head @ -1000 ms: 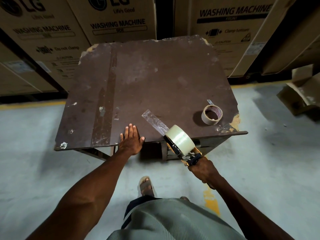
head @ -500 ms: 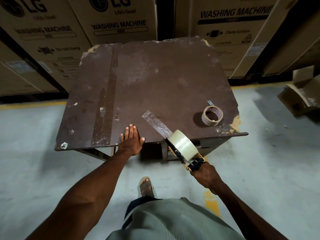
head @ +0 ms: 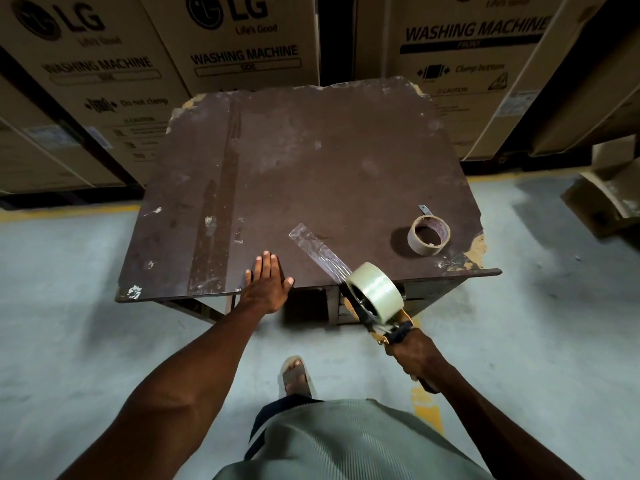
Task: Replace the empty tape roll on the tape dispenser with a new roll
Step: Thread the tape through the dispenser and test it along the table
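My right hand [head: 415, 355] grips the handle of the tape dispenser [head: 375, 320], held past the table's near edge. A full clear tape roll [head: 377, 291] sits on the dispenser. A strip of clear tape [head: 317, 249] runs from the roll up onto the brown tabletop [head: 311, 168], stuck flat there. The empty cardboard tape core [head: 428, 235] stands on the table near its right edge. My left hand [head: 265, 282] lies flat on the table's near edge, fingers together, holding nothing.
Large cardboard washing-machine boxes [head: 242, 46] stand in a row behind the table. A torn cardboard box [head: 606, 199] lies on the grey concrete floor at the right. My sandalled foot [head: 296, 374] is below the table's front edge.
My right hand has pulled the dispenser a little toward me and to the right, and the tape strip has lengthened. My left hand has stayed in place on the table.
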